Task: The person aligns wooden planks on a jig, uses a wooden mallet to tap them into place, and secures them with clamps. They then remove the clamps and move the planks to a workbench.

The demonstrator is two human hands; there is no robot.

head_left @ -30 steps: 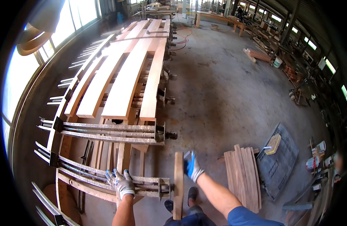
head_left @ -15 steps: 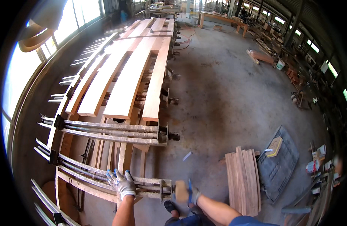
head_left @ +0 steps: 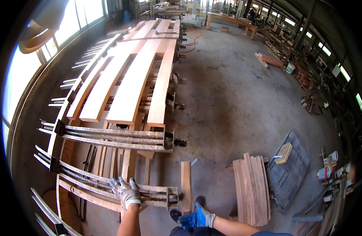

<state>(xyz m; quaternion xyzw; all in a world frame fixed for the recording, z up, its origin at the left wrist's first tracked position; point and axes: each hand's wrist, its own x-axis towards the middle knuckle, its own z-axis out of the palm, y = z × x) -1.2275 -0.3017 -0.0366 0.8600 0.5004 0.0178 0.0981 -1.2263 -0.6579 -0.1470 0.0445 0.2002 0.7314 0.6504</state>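
My left hand (head_left: 126,192), in a grey glove with blue fingertips, lies with spread fingers on the metal bars of a long clamp (head_left: 157,192). Its palm is down and it grips nothing. My right hand (head_left: 197,218), in a blue-and-grey glove, is closed round the lower end of a wooden block (head_left: 186,185). The block points away from me, just right of the clamp's screw end; whether the two touch, I cannot tell. Beyond stands another clamp (head_left: 118,137), and past it several pale boards (head_left: 130,94) lie side by side across the clamp rack.
Right of my feet lies a stack of brown wood strips (head_left: 251,188). Beside it a dark panel (head_left: 289,173) carries a yellow-edged block (head_left: 283,153). Buckets (head_left: 323,173) stand at the far right. Clamp screw ends (head_left: 181,142) stick out along the rack's right side.
My right hand has drawn back toward me. The wooden block has swung from end-on to lengthwise in view. My left hand has stayed on the clamp.
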